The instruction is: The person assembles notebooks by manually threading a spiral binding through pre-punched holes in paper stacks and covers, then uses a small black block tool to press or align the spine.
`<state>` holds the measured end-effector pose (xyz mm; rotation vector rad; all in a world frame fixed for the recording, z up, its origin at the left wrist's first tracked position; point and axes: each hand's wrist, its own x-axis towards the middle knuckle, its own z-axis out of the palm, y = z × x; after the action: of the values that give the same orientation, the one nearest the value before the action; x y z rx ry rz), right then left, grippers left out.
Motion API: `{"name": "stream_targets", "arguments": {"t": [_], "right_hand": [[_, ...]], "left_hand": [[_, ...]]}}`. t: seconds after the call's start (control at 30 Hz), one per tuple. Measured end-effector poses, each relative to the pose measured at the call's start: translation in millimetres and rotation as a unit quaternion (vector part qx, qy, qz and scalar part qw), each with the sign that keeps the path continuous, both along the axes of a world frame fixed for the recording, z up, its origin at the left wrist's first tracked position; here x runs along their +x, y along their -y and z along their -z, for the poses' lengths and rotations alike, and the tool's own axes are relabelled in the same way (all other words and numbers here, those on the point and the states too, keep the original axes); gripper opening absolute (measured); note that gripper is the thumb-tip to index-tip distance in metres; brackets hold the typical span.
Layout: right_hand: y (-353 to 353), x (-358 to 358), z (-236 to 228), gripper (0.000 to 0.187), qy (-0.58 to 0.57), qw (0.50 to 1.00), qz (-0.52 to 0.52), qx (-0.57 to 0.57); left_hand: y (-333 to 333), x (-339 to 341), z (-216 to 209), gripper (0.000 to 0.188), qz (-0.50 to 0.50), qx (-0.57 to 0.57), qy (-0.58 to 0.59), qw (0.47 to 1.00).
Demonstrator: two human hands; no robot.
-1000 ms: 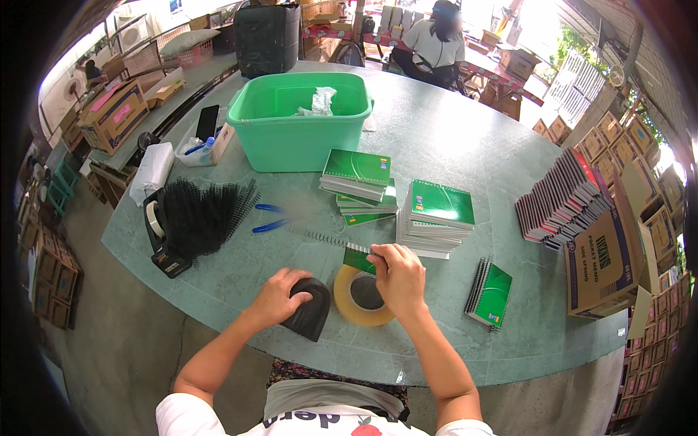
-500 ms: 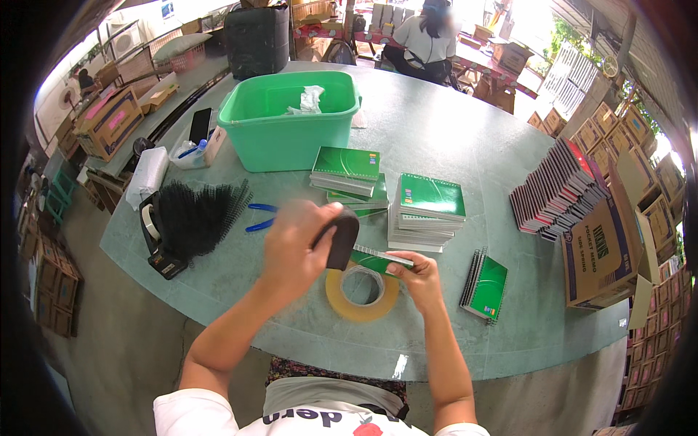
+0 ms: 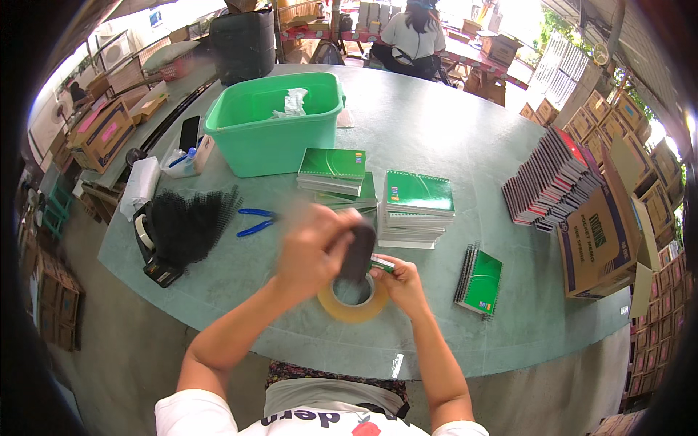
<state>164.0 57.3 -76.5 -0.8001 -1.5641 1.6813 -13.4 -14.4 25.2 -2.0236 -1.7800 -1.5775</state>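
My left hand (image 3: 313, 247), blurred by motion, is closed round a dark, flat piece with a rounded end (image 3: 359, 251); its exact kind is unclear. My right hand (image 3: 405, 291) pinches a small green-covered notebook (image 3: 383, 265), seen nearly edge-on and partly hidden behind the dark piece. Beneath both hands a wide roll of yellowish tape (image 3: 352, 312) lies flat. Just beyond stand stacks of green notebooks (image 3: 419, 192) with punched edges, and another green stack (image 3: 332, 163) is by the bin. Right of my right hand lie green notebooks with black spiral wire (image 3: 486, 282).
Left on the table are blue-handled pliers (image 3: 254, 222), black wire spirals (image 3: 193, 225) and a tape dispenser (image 3: 158, 270). A green bin (image 3: 273, 142) stands behind. At right are stacked spiral notebooks (image 3: 549, 182) and an open carton (image 3: 600, 243). Someone sits far off (image 3: 413, 36).
The left hand and dark piece have shifted right and slightly down, now covering more of the notebook. The right hand has moved a little left. The whole view has shifted slightly.
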Motion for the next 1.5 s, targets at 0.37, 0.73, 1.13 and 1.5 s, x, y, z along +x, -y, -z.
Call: {"name": "stream_targets", "arguments": {"t": [0.37, 0.73, 1.13, 1.5], "right_hand": [[1.0, 1.0, 2.3, 0.032, 0.007, 0.991, -0.083, 0.104], [-4.7, -1.8, -6.4, 0.028, 0.01, 0.996, -0.001, 0.089], [14.6, 12.8, -11.5, 0.023, -0.01, 0.985, 0.043, 0.165], [26.6, 8.3, -3.0, 0.02, 0.005, 0.983, 0.087, 0.163]], "left_hand": [[21.3, -2.8, 26.1, 0.031, 0.132, -0.072, 0.027, 0.988], [77.2, -47.6, 65.8, 0.032, -0.06, -0.082, -0.163, 0.981], [-7.4, -0.1, 36.7, 0.023, 0.139, -0.055, -0.276, 0.949], [-6.2, 13.0, 34.6, 0.017, 0.105, -0.014, -0.286, 0.952]]}}
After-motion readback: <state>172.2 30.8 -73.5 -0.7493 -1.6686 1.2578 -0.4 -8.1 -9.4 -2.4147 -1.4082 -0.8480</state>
